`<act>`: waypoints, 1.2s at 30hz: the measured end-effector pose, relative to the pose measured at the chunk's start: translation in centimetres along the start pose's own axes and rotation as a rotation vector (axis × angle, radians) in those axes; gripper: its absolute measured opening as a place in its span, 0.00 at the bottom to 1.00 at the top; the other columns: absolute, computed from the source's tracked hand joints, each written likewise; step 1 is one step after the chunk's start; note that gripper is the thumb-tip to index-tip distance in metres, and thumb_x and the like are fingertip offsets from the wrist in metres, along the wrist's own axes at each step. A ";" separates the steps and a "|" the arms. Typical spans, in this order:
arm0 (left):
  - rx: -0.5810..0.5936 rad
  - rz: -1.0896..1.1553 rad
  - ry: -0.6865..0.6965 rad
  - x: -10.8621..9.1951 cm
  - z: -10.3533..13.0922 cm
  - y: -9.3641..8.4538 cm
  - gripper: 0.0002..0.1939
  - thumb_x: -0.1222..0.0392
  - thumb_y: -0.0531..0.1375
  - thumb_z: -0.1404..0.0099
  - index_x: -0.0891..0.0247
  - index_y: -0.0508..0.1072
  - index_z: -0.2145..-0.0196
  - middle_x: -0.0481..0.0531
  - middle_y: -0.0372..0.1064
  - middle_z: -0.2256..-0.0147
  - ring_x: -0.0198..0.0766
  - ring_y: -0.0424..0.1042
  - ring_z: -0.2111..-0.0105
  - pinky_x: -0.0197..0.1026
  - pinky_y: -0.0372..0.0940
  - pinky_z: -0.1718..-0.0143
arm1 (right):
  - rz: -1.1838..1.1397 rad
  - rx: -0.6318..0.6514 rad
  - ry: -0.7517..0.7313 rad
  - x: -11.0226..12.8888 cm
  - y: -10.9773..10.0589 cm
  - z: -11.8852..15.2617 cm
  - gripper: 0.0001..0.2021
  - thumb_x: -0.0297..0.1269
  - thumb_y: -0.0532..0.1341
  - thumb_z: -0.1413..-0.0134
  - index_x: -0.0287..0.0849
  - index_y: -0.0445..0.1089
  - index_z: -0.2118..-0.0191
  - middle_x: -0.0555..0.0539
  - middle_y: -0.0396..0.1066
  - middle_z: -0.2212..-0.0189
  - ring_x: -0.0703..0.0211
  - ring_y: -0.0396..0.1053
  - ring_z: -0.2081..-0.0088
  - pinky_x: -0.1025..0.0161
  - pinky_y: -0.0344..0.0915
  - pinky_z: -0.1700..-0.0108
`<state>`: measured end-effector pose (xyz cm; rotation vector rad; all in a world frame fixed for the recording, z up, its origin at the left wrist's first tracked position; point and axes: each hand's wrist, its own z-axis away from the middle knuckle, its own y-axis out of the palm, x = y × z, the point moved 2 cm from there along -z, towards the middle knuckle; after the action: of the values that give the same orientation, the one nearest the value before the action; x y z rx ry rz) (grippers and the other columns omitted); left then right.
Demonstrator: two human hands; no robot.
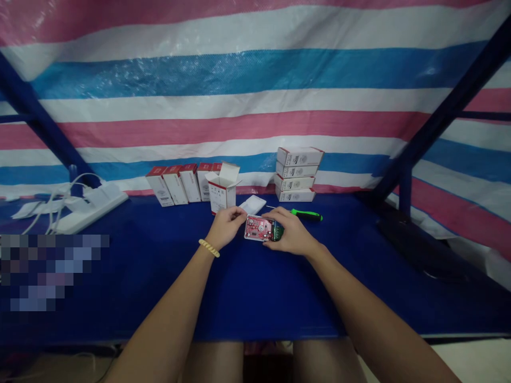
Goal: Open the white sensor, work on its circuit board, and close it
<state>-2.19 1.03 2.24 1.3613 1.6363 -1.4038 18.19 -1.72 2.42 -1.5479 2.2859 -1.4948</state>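
Note:
My right hand grips a red circuit board in a pale casing, its fingers around the right end. A dark green, shiny part shows at that end, partly covered by the fingers. My left hand is closed in a pinch at the board's upper left corner; what lies between its fingertips is hidden. Just behind the hands lies a white plastic cover. A screwdriver with a green and black handle rests behind my right hand. An opened white box stands behind my left hand.
Several red and white boxes stand in a row at the back left. More boxes are stacked at the back right. On the left is a white power strip with cables. A dark object lies at right on the blue table.

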 end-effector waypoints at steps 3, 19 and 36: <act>-0.005 -0.054 0.062 -0.4 0.2 -0.3 0.10 0.65 0.57 0.43 0.65 0.74 0.63 0.52 0.73 0.66 0.38 0.71 0.66 0.42 0.65 0.61 | -0.022 0.071 0.019 -0.1 0.2 0.0 0.31 0.40 0.69 0.63 0.43 0.67 0.48 0.43 0.66 0.55 0.53 0.67 0.54 0.53 0.65 0.50; 0.454 -0.605 0.225 -0.4 1.4 1.0 0.37 0.48 0.69 0.51 0.68 0.69 0.47 0.63 0.69 0.50 0.53 0.68 0.50 0.54 0.60 0.46 | -0.043 -0.101 0.367 -3.6 -3.3 0.4 0.21 0.51 0.62 0.52 0.43 0.73 0.55 0.43 0.72 0.57 0.51 0.68 0.55 0.49 0.64 0.52; 0.455 -0.540 0.228 0.6 1.4 1.2 0.38 0.50 0.70 0.53 0.64 0.68 0.45 0.60 0.68 0.50 0.52 0.67 0.50 0.53 0.61 0.47 | -0.385 -0.965 0.666 -9.6 -9.0 3.1 0.22 0.47 0.68 0.63 0.41 0.65 0.63 0.50 0.68 0.71 0.59 0.70 0.70 0.58 0.71 0.71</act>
<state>-1.47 -0.21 0.88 1.4188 2.0183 -2.0997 31.08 2.47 2.47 -1.9486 3.6455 -1.0785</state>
